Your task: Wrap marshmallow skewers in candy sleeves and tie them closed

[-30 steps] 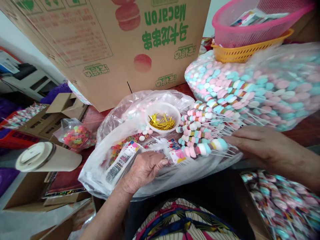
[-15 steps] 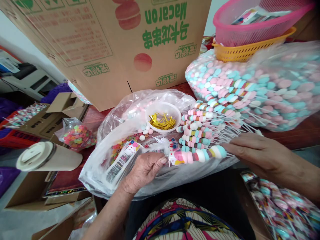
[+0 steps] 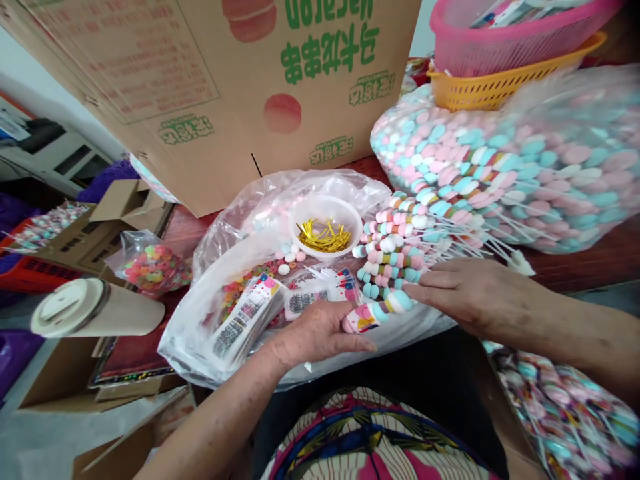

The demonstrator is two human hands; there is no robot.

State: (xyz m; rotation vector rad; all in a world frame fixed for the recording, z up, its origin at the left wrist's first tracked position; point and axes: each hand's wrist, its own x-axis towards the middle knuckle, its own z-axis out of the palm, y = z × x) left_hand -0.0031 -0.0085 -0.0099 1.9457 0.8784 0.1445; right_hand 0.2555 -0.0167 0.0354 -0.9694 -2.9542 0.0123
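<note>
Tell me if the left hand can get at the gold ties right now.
Probably yes: the white bowl holding the gold ties is open on top, and only printed wrappers seem to lie between it and the left hand. It would first have to come away from the candy skewer.

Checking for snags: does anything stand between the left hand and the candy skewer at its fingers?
Only the printed wrapper over the end of the candy skewer nearest the left hand; nothing else visible does.

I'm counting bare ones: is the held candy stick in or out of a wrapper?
At least partly in: printed wrapper covers the candy stick by the left hand. Its blue end, I cannot tell.
</note>
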